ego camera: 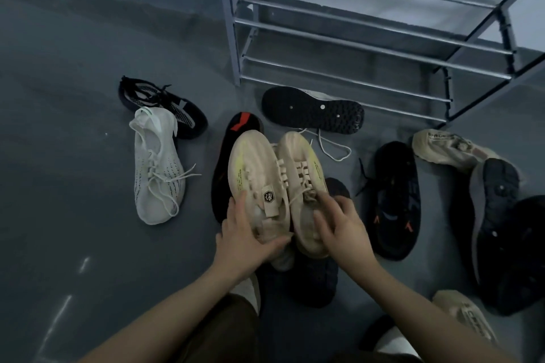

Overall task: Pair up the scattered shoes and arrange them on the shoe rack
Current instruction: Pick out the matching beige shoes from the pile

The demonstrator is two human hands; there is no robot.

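the two beige sneakers sit side by side, toes pointing toward the metal shoe rack (368,38), and both are in the person's grip. the left beige sneaker (253,174) is held at its heel end by the left hand (244,242), fingers curled over the outer side and thumb wrapped across the collar. the right beige sneaker (303,168) is held by the right hand (345,230), fingers curled over the laces and tongue, thumb on the inner side. both forearms reach forward from the bottom of the view, wrists angled inward so the hands nearly meet. the pair is above a black shoe with a red patch (236,138) that lies on the grey floor (73,156). well to the left lies a white knit sneaker (156,174), touching a dark navy sneaker (165,103) behind it. near the rack's foot a shoe lies sole-up (312,110). to the right lie a black sneaker with orange marks (392,200) and more beige and dark shoes.
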